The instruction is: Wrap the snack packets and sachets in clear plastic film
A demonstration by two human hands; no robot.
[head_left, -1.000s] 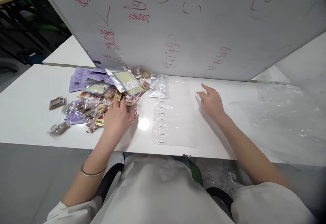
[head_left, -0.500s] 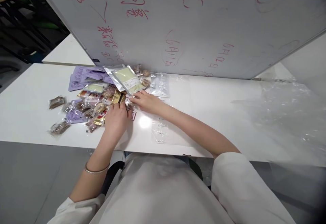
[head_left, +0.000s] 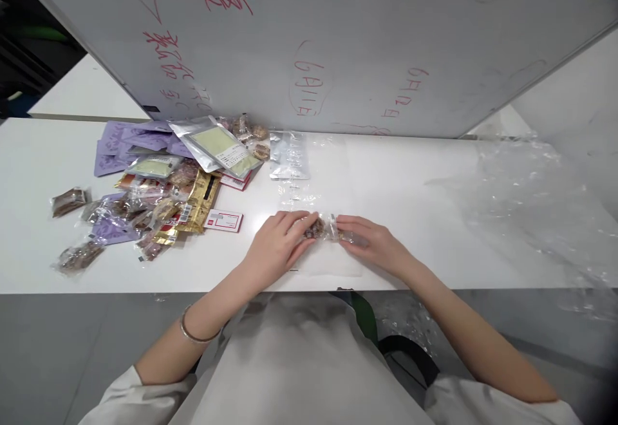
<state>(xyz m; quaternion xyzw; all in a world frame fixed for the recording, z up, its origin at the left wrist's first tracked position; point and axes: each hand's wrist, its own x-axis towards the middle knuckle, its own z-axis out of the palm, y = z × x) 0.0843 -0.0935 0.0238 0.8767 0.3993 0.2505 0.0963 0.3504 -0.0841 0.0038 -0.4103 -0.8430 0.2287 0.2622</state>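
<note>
My left hand (head_left: 277, 245) is closed on a small clear packet (head_left: 316, 228) with dark brown, lumpy contents. Facing it, my right hand (head_left: 379, 245) grips a second clear packet (head_left: 345, 236) by its right end; what is inside it is partly hidden by my fingers. The two packets lie end to end, over a clear plastic sheet (head_left: 333, 264) with a row of small dark marks along its left side. Beyond my hands, a silver pouch (head_left: 288, 161) rests at the upper end of this plastic.
At the left lies a heap of purple pouches (head_left: 140, 138), a silver pouch with a pale green panel (head_left: 219, 145), gold packets (head_left: 205, 199) and brown-filled packets (head_left: 70, 201). A red-and-white box (head_left: 223, 220) is beside it. Crumpled clear plastic (head_left: 545, 199) spreads at right. A whiteboard (head_left: 362, 38) stands behind.
Both hands have moved right from the heap to the plastic sheet, bringing the small clear packets. The red-and-white box now shows in full. The view has shifted slightly right.
</note>
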